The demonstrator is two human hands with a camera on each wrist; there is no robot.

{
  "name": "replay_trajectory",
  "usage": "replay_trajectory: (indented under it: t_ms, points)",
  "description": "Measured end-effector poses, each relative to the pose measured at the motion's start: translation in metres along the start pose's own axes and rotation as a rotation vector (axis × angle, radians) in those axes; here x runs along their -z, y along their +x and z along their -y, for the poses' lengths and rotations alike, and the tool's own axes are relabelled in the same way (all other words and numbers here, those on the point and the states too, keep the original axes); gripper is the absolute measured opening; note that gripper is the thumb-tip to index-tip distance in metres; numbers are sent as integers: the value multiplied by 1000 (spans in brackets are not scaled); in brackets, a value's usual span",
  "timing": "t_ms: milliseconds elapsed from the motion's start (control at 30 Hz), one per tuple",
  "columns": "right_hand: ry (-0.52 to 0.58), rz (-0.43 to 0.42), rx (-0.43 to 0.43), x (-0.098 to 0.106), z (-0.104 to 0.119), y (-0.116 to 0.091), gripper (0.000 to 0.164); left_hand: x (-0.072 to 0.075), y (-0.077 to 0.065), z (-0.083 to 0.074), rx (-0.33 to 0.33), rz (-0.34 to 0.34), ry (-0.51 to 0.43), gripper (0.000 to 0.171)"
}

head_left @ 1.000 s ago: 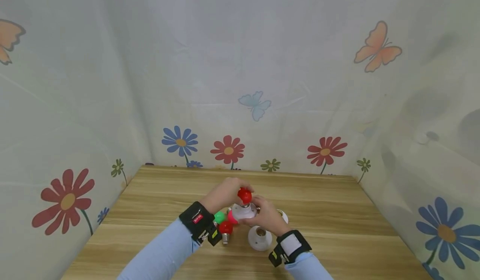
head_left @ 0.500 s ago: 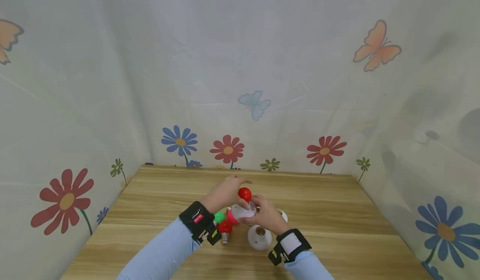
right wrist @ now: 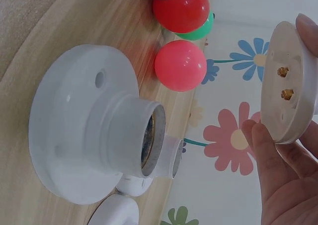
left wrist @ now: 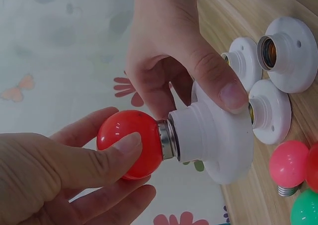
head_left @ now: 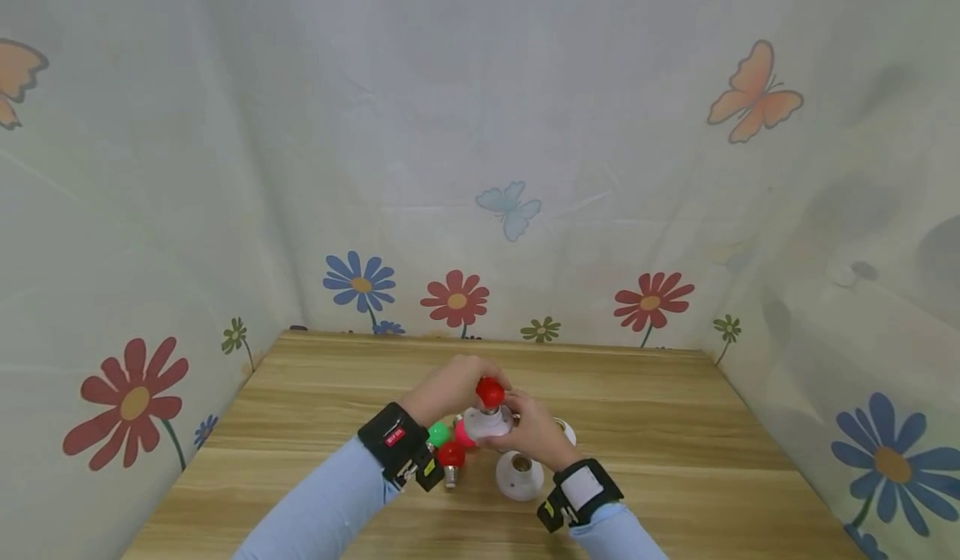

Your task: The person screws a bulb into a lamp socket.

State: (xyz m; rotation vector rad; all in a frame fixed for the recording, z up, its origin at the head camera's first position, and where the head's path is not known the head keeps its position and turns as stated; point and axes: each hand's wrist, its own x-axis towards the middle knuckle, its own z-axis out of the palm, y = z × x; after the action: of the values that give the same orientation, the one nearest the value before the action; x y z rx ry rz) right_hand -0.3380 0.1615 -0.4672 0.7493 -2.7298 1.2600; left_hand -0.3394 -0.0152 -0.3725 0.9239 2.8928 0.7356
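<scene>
My left hand (left wrist: 54, 178) pinches a round red light bulb (left wrist: 147, 140), thumb on the near side and fingers behind. The bulb's metal screw base sits at the mouth of a white lamp holder (left wrist: 213, 143), partly inside it. My right hand (head_left: 536, 435) grips that holder by its wide round base, up off the table. In the right wrist view the holder's underside shows two brass screws (right wrist: 287, 94), with the fingers round its rim. Bulb and holder are lined up, the bulb on top in the head view.
Several more white lamp holders stand on the wooden table, one nearest me (head_left: 519, 477). Left of them lie a pink bulb (left wrist: 289, 164), a green bulb (left wrist: 305, 210) and another red bulb (head_left: 451, 454). A flower-printed curtain (head_left: 510, 127) surrounds the table.
My left fingers loosened and stretched out from the bulb half a second ago, and now close around it again. My right hand and the lamp holder have stayed in place.
</scene>
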Motion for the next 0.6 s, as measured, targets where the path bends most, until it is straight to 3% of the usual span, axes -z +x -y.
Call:
replay_trajectory:
  t_ms: [600]
  points:
    - [-6, -1, 34, 1, -1, -2, 55, -2, -5, -14, 94, -30, 2, 38]
